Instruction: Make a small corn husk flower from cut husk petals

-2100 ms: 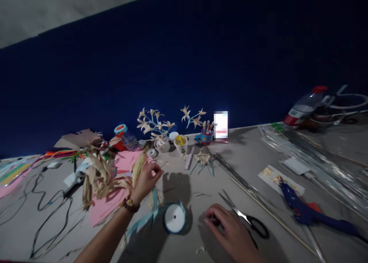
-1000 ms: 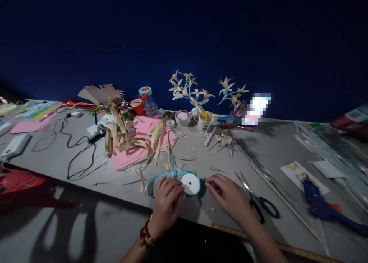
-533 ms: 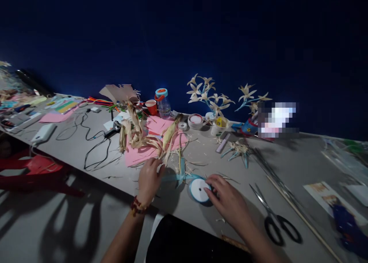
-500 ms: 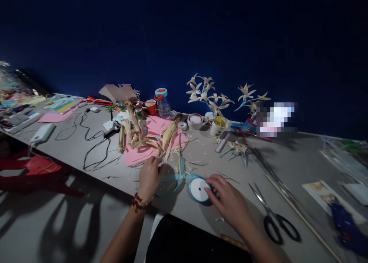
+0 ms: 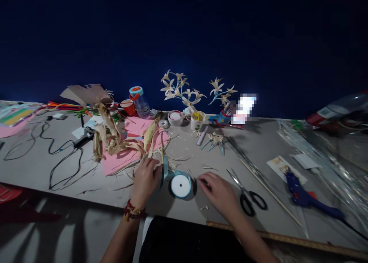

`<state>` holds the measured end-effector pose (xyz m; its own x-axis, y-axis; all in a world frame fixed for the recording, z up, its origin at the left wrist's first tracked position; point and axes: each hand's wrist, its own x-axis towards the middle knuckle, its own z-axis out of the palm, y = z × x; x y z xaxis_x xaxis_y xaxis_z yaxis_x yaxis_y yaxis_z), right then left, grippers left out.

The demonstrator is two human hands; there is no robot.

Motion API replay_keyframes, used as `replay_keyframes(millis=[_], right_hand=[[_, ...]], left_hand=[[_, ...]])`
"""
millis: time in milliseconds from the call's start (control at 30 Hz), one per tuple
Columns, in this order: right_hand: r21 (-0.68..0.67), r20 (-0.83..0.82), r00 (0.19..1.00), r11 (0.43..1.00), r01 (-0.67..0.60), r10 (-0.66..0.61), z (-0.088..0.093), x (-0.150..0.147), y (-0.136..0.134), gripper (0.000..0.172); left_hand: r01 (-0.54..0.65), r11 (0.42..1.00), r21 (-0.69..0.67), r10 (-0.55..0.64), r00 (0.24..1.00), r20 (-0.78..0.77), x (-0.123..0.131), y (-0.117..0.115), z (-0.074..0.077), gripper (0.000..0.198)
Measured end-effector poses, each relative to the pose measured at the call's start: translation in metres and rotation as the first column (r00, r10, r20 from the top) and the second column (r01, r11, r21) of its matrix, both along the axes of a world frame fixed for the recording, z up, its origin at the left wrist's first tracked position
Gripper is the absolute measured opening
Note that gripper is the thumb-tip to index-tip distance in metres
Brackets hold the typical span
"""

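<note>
Okay, both hands are over the grey table, lower middle of the frame. Left hand, just left of lower centre: fingers bent, thumb near them, beside a light-blue ribbon; can't tell if it's gripping that. Right hand, right of lower centre: fingers curled, thumb close to them, can't tell if anything small is pinched inside. Ribbon spool, white face up with light-blue edge, lies flat between the two hands, lower centre, apart from both. Ribbon lies from the spool's upper left side toward the left hand.

Scissors lie just right of the right hand, blades slightly apart, black handles toward the bottom. Blue glue gun at lower right, nose over a white card. Pink paper and dried husks left of centre. Two sprays of pale flowers on blue stems, upper middle: larger spray left, smaller spray right. Red bracelet on the left wrist.
</note>
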<state>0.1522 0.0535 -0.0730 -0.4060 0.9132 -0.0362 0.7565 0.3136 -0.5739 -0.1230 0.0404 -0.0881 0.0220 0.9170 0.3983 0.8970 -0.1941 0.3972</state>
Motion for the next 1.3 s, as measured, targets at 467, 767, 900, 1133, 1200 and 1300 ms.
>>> replay_keyframes(millis=[467,767,900,1133,1200,1300], right_hand=[[-0.311,-0.369,0.904,0.945,0.101,-0.217,-0.009,-0.014,0.026,0.018],[-0.643,-0.608,0.705,0.747,-0.167,-0.366,0.024,-0.021,0.011,0.032],[-0.752,-0.619,0.625,0.588,-0.298,-0.475,0.025,-0.025,0.006,0.038],[-0.626,-0.665,0.654,0.746,-0.226,-0.36,0.027,-0.027,0.001,0.05],[-0.549,-0.669,0.689,0.811,-0.205,-0.279,0.028,-0.027,-0.001,0.045],[-0.498,-0.674,0.698,0.846,-0.19,-0.24,0.027,-0.028,-0.002,0.042]], left_hand=[[0.076,0.996,-0.048,-0.041,0.861,0.507,0.034,-0.016,0.02,0.013],[0.446,0.869,-0.215,0.194,0.093,0.977,0.072,-0.012,0.025,0.025],[0.494,0.851,-0.181,0.248,-0.073,0.966,0.075,-0.012,0.032,0.022],[0.351,0.911,-0.218,0.244,-0.03,0.969,0.077,-0.013,0.031,0.021],[0.302,0.925,-0.231,0.239,0.009,0.971,0.078,-0.013,0.029,0.02],[0.27,0.933,-0.237,0.23,0.057,0.971,0.079,-0.013,0.028,0.018]])
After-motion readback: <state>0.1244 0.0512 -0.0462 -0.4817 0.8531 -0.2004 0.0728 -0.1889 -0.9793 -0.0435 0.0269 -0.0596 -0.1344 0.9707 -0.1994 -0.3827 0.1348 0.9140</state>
